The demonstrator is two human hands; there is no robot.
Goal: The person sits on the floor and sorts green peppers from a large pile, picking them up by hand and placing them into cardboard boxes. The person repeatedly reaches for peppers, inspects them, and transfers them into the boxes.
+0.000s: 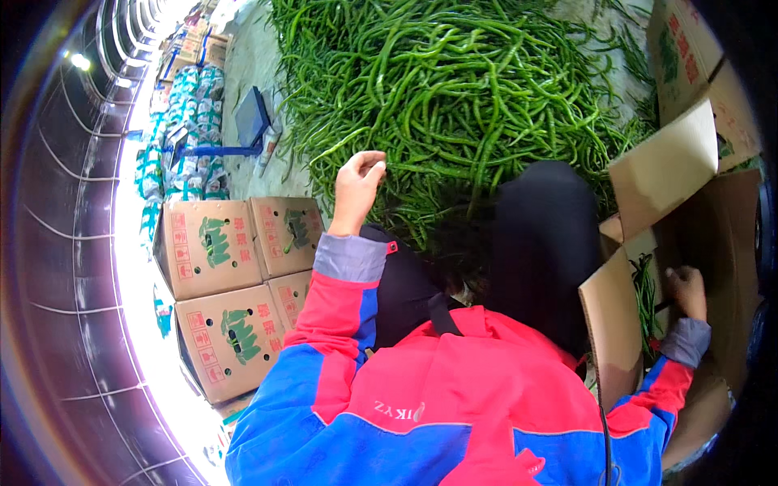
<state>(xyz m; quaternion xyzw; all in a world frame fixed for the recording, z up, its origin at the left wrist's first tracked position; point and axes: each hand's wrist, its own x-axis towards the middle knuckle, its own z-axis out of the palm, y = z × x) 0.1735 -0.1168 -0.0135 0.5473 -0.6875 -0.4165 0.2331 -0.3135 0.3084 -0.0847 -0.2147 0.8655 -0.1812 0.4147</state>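
A broad heap of long green chili peppers (450,103) lies on the ground before me. My left hand (360,187) is over the heap's near left edge, its thumb and fingers curled close together. One pepper's end appears near the fingertips, but I cannot tell whether it is held. My right hand (688,290) is inside an open cardboard box (726,255) at my right, with its fingers bent. Green peppers (644,297) lie in the box to the left of that hand. Shadow hides whether the right fingers grip anything. The box's flaps (614,328) stand outward.
Closed printed cartons (225,346) are stacked at my left. Beyond them are wrapped bundles (194,115) with green straps and a blue platform scale (251,118). Another printed carton (684,54) stands at far right. My knees (547,231) border the heap.
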